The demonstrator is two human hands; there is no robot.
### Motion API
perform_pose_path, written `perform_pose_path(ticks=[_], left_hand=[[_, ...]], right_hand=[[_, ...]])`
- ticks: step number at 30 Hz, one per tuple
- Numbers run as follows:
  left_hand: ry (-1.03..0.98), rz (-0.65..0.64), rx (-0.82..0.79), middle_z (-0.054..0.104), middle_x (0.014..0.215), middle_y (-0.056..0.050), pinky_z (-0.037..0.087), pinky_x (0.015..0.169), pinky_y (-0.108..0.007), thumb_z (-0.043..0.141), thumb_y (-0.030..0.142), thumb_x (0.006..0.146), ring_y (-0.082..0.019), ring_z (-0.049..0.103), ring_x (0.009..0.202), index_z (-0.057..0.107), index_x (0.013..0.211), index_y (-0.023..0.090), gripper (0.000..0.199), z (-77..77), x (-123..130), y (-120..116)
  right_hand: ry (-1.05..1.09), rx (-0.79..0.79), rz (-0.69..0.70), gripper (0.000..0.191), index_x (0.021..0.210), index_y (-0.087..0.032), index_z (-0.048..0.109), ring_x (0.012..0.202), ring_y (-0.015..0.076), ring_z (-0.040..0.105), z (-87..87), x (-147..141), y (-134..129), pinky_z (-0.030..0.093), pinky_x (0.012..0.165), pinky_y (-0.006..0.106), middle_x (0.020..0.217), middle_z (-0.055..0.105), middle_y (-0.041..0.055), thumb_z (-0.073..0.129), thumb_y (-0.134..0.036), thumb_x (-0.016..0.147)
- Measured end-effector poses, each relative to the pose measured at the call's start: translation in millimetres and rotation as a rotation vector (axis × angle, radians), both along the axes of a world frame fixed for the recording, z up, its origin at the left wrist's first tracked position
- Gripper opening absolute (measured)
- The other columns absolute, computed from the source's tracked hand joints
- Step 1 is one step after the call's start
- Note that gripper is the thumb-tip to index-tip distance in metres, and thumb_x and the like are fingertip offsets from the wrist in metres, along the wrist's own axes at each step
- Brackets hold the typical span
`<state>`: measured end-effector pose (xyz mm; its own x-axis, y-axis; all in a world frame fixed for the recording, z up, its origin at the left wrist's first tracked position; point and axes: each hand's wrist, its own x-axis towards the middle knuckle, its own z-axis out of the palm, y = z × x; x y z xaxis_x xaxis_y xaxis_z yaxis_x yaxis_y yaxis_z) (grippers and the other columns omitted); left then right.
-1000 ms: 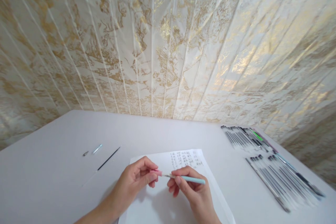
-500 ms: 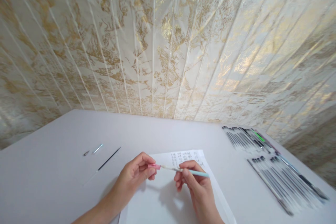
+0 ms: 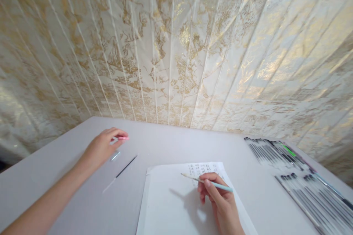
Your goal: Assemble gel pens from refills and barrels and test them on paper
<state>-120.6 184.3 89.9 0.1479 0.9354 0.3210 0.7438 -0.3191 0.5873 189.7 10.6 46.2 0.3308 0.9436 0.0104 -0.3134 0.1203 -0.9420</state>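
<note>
My left hand [image 3: 103, 145] is closed on a small pink pen part [image 3: 123, 138], pinched above the table at the back left. Just below that hand lies a short clear piece with a light-blue tint [image 3: 115, 155]. Close by rests a thin pen refill [image 3: 126, 166], dark at one end and clear at the other. My right hand [image 3: 217, 196] grips a pen with a light-blue barrel [image 3: 224, 187]. Its pale inner refill is bare, and the dark tip points left. The pen is over a white sheet of paper [image 3: 162, 202] with rows of handwriting near its top.
Many slim refills or pens [image 3: 260, 152] lie in a row at the back right of the table [image 3: 171, 143]. A second row [image 3: 306, 198] is nearer, at the right edge. Behind the table hangs a gold-patterned curtain [image 3: 154, 62].
My left hand has drawn the pink part off the pen's bare end and carried it left and back. My right hand still grips the pen over the paper. The view has shifted slightly left.
</note>
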Motion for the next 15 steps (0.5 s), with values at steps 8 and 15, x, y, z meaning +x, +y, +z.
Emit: perform_pose_path(ticks=[8,15], left_hand=[[0.108,0.034,-0.085,0.072,0.082,-0.008,0.047,0.068,-0.031,0.059,0.057,0.067,-0.028,0.065,0.078,0.069,0.078,0.024,0.036,-28.7,-44,15],[0.26,-0.005,-0.069,0.068,0.07,-0.006,0.041,0.066,-0.034,0.061,0.041,0.066,-0.03,0.061,0.078,0.066,0.062,0.028,0.014,-17.2,-28,-10]], right_hand=[[-0.092,0.046,0.111,0.031,0.095,-0.019,0.076,0.065,0.0186,0.054,-6.9,3,-4,0.045,0.06,0.032,0.083,0.069,0.0111,0.064,-0.044,0.083],[-0.085,0.063,0.142,0.031,0.108,-0.022,0.072,0.069,0.0182,0.055,-13.6,7,-4,0.047,0.061,0.03,0.096,0.07,0.0122,0.061,-0.042,0.087]])
